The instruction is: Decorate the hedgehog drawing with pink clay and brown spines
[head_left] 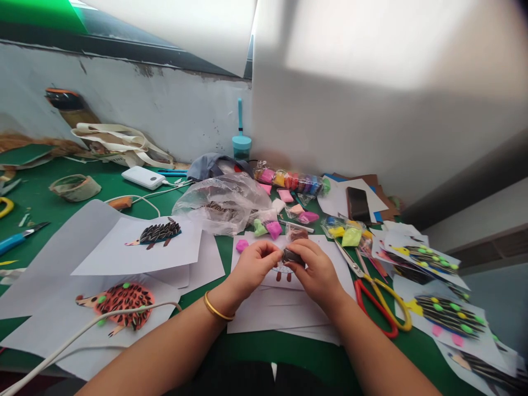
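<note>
Both hands meet above a white sheet that bears a partly hidden figure with two brown legs. My right hand is closed around a dark grey lump, which looks like clay. At the lump's left end, my left hand, with a gold bangle on its wrist, has thumb and forefinger pinched together; whatever is between those fingertips is too small to name. A pink clay lump lies on the sheet's upper left. Just beyond the hands is a small bag of brown clay.
Scissors lie right of the sheet. Hedgehog pictures are on the left and more pictures on the right. Behind are a plastic bag of seeds, clay packets, a phone and a power bank. A white cable crosses the left side.
</note>
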Tool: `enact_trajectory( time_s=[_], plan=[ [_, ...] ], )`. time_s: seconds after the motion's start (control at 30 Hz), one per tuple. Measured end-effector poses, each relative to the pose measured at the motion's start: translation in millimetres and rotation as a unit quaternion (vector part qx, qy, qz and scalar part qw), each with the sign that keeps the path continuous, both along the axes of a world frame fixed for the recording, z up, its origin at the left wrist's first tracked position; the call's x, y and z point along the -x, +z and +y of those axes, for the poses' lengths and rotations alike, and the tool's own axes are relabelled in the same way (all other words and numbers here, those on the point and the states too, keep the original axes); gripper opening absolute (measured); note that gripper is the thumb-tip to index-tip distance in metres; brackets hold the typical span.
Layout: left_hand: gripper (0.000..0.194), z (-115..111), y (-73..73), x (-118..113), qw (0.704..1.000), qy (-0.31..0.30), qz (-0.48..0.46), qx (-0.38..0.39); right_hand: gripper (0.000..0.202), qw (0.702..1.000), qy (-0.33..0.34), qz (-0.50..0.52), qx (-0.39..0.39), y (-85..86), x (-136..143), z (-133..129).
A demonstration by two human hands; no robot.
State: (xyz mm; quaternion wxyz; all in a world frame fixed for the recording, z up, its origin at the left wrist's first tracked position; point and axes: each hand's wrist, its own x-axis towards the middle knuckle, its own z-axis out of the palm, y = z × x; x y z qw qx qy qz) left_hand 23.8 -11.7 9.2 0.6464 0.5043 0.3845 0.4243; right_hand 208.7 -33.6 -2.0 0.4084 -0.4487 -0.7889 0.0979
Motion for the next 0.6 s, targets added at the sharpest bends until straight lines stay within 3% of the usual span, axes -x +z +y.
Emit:
enact_trajectory(
  time_s=[0.13,0.27,0.6],
  plan=[
    [0.033,-1,1.4,1,0.994,-0.017,-0.088,0.059,0.04,0.998,-0.021,-0.009,-0.052,5.9,1,-2],
    [0.031,-5,2.6,-2,0.997,0.014,-0.076,0.006,0.032,0.992,-0.059,0.011,-0.115,13.2,7,-10],
    [0.022,-8,-1.9,-5,0.996,-0.016,-0.024,-0.082,0.02,0.999,0.011,0.031,0.022,7.6,10,-7]
  ],
)
